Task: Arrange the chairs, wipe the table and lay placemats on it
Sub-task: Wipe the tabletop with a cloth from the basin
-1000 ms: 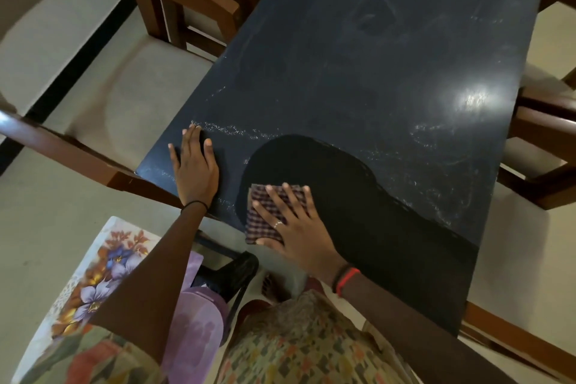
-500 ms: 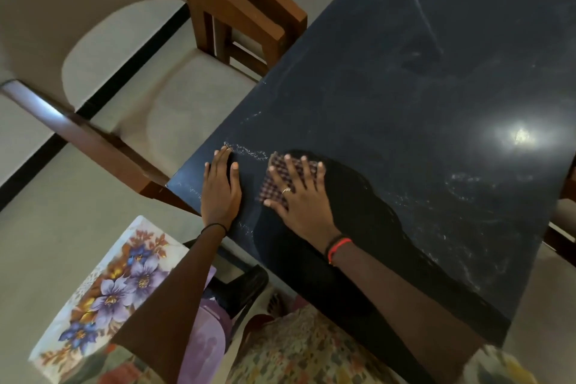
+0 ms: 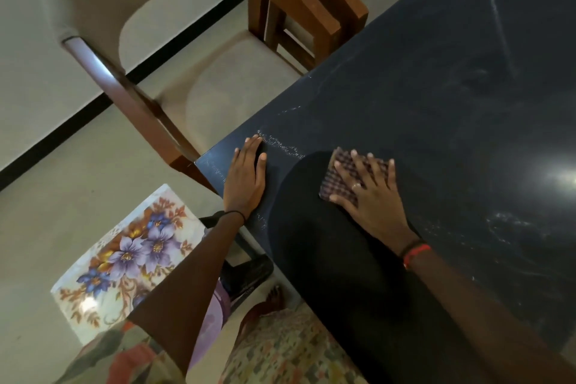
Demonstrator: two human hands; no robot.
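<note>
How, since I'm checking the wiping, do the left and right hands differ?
The left hand lies flat on the bare table; the right hand presses a checked cloth. The left wrist has a thin black band; the right a red band, plus a ring. Both have straight fingers.

A home dining room: dark table (image 3: pixel 436 103), wooden chairs (image 3: pixel 299 3).

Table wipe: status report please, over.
Left hand flat on table, near corner. Right hand presses checkered cloth flat. Dusty streaks ahead, not yet wiped.
</note>
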